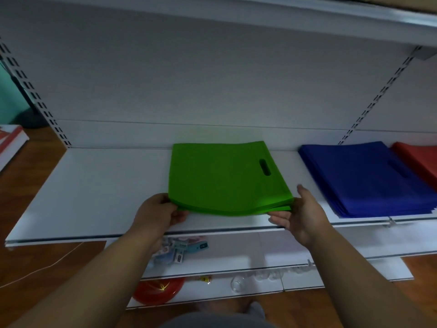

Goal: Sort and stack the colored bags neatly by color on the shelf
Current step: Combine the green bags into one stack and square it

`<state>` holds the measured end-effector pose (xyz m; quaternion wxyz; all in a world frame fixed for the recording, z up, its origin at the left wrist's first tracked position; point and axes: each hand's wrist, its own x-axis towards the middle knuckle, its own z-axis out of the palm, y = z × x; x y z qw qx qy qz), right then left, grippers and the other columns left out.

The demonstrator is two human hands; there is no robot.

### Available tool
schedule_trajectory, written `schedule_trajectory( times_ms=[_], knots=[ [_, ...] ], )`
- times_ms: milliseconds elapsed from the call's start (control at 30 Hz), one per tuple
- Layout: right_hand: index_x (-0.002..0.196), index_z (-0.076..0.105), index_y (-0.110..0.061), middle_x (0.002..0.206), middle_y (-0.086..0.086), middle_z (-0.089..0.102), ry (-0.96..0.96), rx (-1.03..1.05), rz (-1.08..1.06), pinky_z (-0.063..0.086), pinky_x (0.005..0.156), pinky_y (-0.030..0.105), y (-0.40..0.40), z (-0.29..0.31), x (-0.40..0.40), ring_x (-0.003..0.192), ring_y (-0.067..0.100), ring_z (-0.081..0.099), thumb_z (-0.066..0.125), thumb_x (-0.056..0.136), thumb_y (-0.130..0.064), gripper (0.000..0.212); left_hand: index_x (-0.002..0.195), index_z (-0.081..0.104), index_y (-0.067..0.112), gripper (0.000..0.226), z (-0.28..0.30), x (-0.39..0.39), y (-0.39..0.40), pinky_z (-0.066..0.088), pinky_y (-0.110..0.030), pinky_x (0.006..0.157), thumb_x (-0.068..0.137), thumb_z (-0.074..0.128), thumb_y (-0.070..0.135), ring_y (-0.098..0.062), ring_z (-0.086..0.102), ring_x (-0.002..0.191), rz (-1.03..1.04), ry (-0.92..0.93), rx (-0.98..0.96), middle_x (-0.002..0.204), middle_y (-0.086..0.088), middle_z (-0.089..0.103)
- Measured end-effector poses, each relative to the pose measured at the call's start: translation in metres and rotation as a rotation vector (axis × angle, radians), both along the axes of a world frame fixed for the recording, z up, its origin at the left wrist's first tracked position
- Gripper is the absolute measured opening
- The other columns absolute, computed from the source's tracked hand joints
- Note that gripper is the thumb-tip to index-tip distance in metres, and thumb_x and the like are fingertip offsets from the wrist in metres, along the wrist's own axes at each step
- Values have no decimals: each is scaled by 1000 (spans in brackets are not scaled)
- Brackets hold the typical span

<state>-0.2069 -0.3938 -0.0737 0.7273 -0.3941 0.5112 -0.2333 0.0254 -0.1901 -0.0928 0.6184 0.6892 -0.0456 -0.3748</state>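
**Green bags: stack on the white shelf, both hands at its front corners**

Green bags: a flat stack, several layers visible at the front edge, lying on the white shelf roughly mid-width, back edge near the shelf's rear panel. Die-cut handle slot on the stack's right side.

Left hand: at the stack's front-left corner, fingers curled over the corner, thumb under the front edge; it grips the green bags.

Right hand: at the stack's front-right corner, palm facing the stack, fingers straight along its right edge, thumb below the front edge. Flat contact, no curl seen.

Blue bags: separate stack to the right of the green bags, apart from them, same shelf level. Red bags: right of the blue stack, touching or overlapping it; cut off by the frame edge.

Below the green bags, on lower shelves: small packaged items, blurred; a red round object.
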Motion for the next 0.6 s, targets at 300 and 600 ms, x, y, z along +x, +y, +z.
schedule_trajectory(
  times_ms=[300,600],
  knots=[
    [107,63,3,90,20,74,145,-156,-46,57,80,45,2,-9,3,82,39,72,54,98,-20,26,99,66,13,39,10,-1,0,58,-36,73,101,44,45,-28,72,86,72,149,-104,92,-10,74],
    [130,49,-4,98,15,68,280,-314,1,58,83,50,-2,-11,3,75,37,72,50,100,-23,35,129,54,16,40,9,-1,0,58,-40,83,102,43,44,-28,67,101,-28,52,-58,122,-9,64]
  ],
)
